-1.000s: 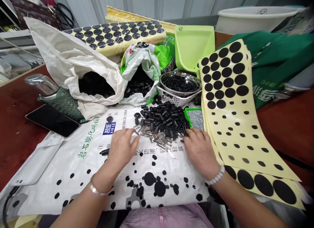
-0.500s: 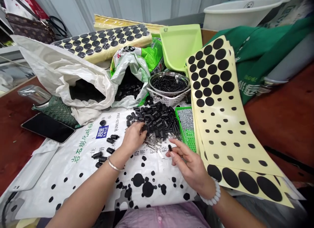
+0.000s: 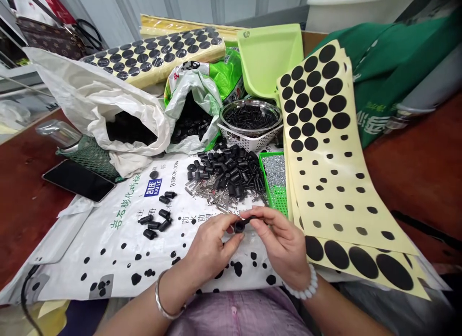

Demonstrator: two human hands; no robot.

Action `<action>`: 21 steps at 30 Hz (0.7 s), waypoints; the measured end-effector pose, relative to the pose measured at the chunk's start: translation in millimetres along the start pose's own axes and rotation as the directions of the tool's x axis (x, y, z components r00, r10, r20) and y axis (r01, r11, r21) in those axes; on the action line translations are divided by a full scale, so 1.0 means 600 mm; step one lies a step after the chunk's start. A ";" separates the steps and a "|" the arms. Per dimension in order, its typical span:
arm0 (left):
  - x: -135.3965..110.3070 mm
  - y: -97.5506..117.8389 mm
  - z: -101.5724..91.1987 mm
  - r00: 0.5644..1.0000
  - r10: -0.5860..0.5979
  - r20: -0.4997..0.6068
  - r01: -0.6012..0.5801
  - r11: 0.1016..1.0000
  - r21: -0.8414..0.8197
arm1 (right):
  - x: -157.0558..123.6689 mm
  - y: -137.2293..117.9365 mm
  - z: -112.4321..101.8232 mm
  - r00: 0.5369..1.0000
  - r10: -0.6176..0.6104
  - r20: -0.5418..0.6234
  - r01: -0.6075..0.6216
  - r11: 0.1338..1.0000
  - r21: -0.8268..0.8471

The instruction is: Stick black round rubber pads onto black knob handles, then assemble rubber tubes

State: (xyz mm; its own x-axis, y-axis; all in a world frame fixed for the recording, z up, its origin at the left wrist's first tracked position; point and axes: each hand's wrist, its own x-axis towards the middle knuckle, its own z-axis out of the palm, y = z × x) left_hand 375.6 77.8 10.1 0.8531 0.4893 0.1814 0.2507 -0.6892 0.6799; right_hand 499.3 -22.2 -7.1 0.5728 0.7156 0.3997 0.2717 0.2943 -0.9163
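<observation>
My left hand [image 3: 214, 247] pinches a hollow black plastic cap [image 3: 238, 226], its open end facing me. Close against it, my right hand [image 3: 283, 244] grips a slim black threaded piece [image 3: 251, 219] between thumb and fingers. The two parts meet or nearly touch; I cannot tell whether one is inside the other. Just beyond my hands lies a heap of black plastic parts [image 3: 234, 170], with thin silvery metal pins [image 3: 211, 194] along its near side. To the left, several black capped pieces [image 3: 153, 225] lie loose on the white printed sack [image 3: 122, 264].
Sheets of round black stickers [image 3: 319, 109] lie at the right, beside a green tray [image 3: 274, 182] of small metal bits. Behind the heap stand a steel bowl [image 3: 224, 115], an opened bag [image 3: 195, 90] and a white sack [image 3: 90, 85]. A phone [image 3: 78, 180] lies left.
My left hand has left the heap and come toward me with a black cap. Both hands have come together at the front. My view has shifted slightly.
</observation>
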 end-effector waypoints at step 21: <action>-0.027 -0.036 -0.028 0.961 0.247 0.122 -0.265 0.950 0.166 | -0.011 -0.008 0.002 0.862 -0.212 0.461 0.461 0.706 -0.537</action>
State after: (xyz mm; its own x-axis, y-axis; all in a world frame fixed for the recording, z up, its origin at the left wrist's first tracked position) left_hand 348.7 93.6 4.4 0.9380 0.2348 0.2551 0.0880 -0.8729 0.4798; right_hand 493.3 -27.5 -5.6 0.0797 0.8462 0.5268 0.8716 0.1973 -0.4488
